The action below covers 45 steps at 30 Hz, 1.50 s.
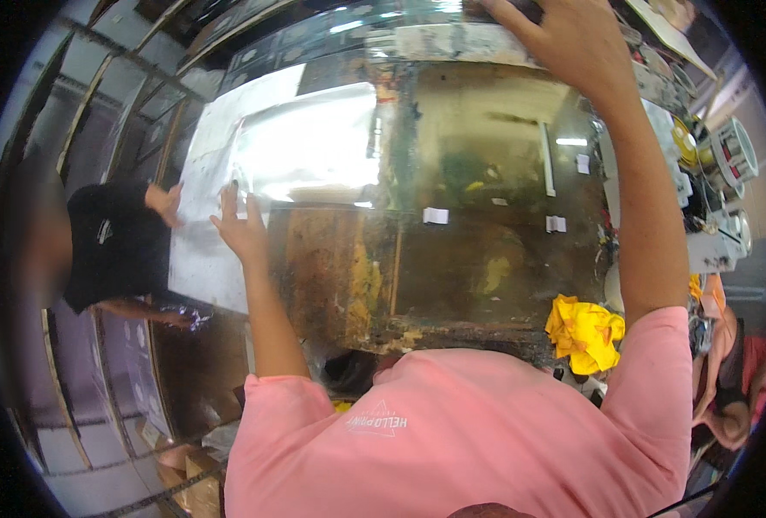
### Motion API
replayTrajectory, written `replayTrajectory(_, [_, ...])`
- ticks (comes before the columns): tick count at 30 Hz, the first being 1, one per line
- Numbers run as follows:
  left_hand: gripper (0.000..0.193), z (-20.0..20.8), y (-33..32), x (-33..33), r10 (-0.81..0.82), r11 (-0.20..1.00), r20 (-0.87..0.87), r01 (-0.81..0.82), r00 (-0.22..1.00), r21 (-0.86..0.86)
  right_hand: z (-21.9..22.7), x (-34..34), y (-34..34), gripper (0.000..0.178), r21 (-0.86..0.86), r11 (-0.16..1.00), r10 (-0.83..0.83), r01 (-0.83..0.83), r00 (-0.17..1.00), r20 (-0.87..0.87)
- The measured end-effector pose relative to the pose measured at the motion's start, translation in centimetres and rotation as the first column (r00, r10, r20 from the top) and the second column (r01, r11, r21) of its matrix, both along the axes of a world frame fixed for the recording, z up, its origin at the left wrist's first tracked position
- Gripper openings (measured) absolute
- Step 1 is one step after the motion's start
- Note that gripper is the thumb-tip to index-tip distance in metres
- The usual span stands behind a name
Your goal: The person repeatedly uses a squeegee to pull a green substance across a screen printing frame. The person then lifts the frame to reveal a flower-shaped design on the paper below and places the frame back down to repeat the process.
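My left hand (pixel 244 230) is at the lower edge of a shiny, see-through sheet (pixel 305 155), its fingers spread and holding nothing. Beneath that sheet lies a larger white sheet (pixel 202 233) on the left part of the worktable. Stretched far across the table, my right hand (pixel 566 43) is beside a dark thing at the top edge of the picture. Its thumb points left, but the other fingers run out of view, so its grip is hidden. A pale stained bar (pixel 452 43) runs along the far side. Below it sits a murky greenish panel (pixel 487 268) with small white tabs (pixel 436 216).
On the left a person in a black shirt (pixel 111 242) has one hand (pixel 165 205) at the white sheet's edge. A crumpled yellow cloth (pixel 583 335) lies at the near right corner. Pots and tubs (pixel 728 155) crowd the right side. Metal racks (pixel 81 129) stand far left.
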<state>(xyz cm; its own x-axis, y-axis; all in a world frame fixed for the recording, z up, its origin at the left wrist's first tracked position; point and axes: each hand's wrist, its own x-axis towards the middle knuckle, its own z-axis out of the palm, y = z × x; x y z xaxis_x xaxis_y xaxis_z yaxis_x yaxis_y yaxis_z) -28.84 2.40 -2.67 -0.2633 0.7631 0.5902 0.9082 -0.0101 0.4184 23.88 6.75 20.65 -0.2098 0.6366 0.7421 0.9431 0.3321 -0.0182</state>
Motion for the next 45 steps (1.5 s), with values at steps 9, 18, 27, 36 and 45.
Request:
replayTrajectory(9, [0.055,0.5,-0.4,-3.2,0.690,0.706,-0.315,-0.702,0.652,0.095,-0.3,-0.7,-1.1,0.049,0.017,1.000,-0.020,0.021,1.000,-0.020])
replayTrajectory(18, [0.066,-2.8,2.9,14.1,-0.276,0.879,-0.464,0.026,0.842,-0.477,1.7,-1.1,-0.1,0.051,-0.099,0.995,-0.020,0.014,0.998,-0.065])
replayTrajectory(27, [0.062,-3.2,4.2,13.5,-0.271,0.776,-0.284,0.034,0.920,-0.629,1.8,-0.4,0.6,0.053,-0.069,0.998,0.005,-0.009,0.998,-0.059])
replayTrajectory(36, [0.063,-4.5,3.3,12.1,-0.300,0.873,-0.358,0.103,0.885,-0.476,-0.3,0.6,0.1,0.054,-0.030,1.000,0.005,-0.007,0.998,-0.063])
replayTrajectory(45, [0.057,1.2,5.5,11.7,-0.321,0.865,-0.080,0.258,0.944,-0.430,-0.7,0.6,-0.5,0.057,-0.026,1.000,-0.008,0.008,1.000,-0.014])
